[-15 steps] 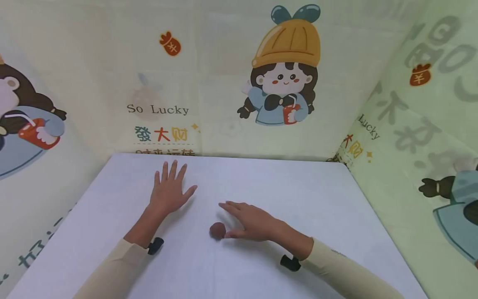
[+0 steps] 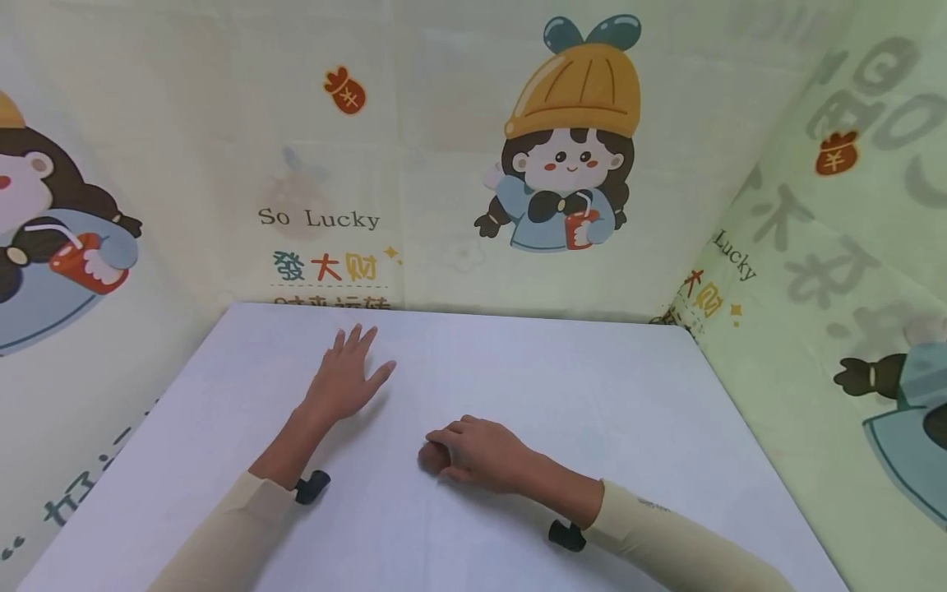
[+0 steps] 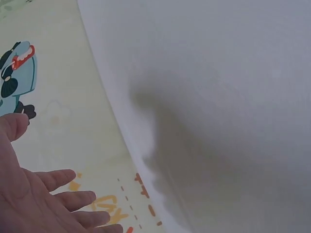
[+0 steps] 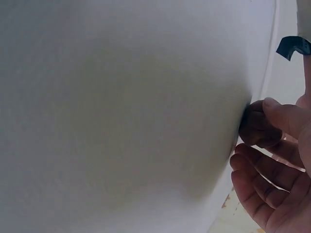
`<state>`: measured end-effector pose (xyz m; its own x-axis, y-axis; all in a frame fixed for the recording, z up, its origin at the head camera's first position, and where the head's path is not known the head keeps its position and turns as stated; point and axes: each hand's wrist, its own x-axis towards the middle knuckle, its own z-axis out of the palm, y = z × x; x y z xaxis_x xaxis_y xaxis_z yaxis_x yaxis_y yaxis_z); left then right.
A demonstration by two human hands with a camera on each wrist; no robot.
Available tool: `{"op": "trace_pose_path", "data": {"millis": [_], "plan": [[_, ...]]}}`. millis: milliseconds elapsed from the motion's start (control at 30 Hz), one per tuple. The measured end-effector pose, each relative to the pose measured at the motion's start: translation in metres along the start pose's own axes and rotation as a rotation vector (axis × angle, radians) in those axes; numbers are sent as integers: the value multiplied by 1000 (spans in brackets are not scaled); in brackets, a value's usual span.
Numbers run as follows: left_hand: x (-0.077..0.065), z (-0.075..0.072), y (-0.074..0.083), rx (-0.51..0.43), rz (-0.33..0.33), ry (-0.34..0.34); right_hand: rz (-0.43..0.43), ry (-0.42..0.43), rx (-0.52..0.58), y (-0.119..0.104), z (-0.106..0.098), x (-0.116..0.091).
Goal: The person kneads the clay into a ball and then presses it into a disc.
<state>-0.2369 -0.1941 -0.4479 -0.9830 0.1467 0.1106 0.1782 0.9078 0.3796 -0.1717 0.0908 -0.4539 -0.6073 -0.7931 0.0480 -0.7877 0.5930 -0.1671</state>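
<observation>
A small, lumpy brown ball point(image 2: 433, 458) sits on the white table, left of its middle. My right hand point(image 2: 484, 454) curls over it from the right, with index finger and thumb on either side. In the right wrist view the thumb presses on the ball point(image 4: 259, 127), and the other fingers point(image 4: 257, 187) bend loosely below it. Farther back on the left, my left hand point(image 2: 344, 378) hovers with fingers spread and nothing in it; its shadow falls on the table. The left wrist view shows that hand point(image 3: 43, 194) palm side, fingers apart.
The white table point(image 2: 562, 386) ends at a cloth backdrop point(image 2: 436, 164) printed with cartoon figures and lettering, which also rises at both sides. Each wrist wears a small black camera, such as the left one point(image 2: 314, 487).
My right hand has moved slightly toward me, and its fingers have gone from stretched out to curled round the ball. The left hand's fingers have tilted a little and stay spread.
</observation>
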Motion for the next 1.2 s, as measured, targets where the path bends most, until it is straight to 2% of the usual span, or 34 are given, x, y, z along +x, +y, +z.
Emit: {"op": "trace_pose_path", "data": {"millis": [100,200,300,433,567,700,900,1067,1200], "plan": [[2,2,2,-105,-6,-11,12,16,10,-2,1,1],[2,6,7,-222,-14,-21,43,32,69,-3,0,2],[2,10,15,-345,-11,-34,94,69,184,-1,-4,3],[1,16,28,-498,13,-54,158,159,369,7,-11,5],[0,22,42,-634,49,-61,183,253,530,15,-17,7],[1,31,54,-787,105,-54,200,346,635,17,-22,9],[3,43,74,-1021,188,-74,196,460,701,18,-27,12],[5,47,90,-1171,177,-60,217,486,716,17,-29,15],[7,50,98,-1231,171,-41,235,488,730,15,-28,15]]}}
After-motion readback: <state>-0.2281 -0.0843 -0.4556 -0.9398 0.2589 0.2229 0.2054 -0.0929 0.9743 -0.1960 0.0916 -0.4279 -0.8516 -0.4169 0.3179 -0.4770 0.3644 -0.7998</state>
